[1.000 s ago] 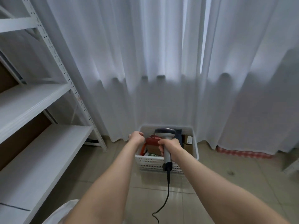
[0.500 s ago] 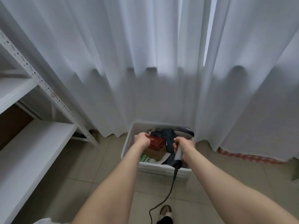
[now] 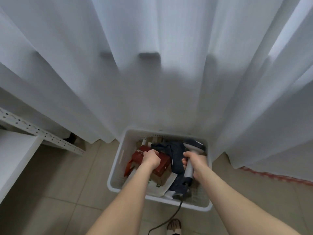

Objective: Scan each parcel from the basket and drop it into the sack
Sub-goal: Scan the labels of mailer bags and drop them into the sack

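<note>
A white plastic basket (image 3: 118, 168) stands on the floor against the curtain, holding several parcels. On top lies a dark red box (image 3: 162, 164), and my left hand (image 3: 150, 157) grips its upper edge with curled fingers. Beside it sits a dark navy soft parcel (image 3: 176, 156) over a white bag with green print (image 3: 156, 188). My right hand (image 3: 194, 161) holds the grey handle of a barcode scanner (image 3: 192, 145), whose head points down over the basket's right side. No sack is in view.
White curtains (image 3: 152, 73) hang right behind the basket. A white metal shelf unit (image 3: 15, 150) stands at left. The scanner's cable (image 3: 162, 223) trails over the tiled floor near a sandalled foot (image 3: 174, 225). A red-checked cloth (image 3: 271, 175) lies under the curtain at right.
The view has tilted down and moved closer to the basket. My left hand has closed on the red box, and the scanner has swung over the basket's right side.
</note>
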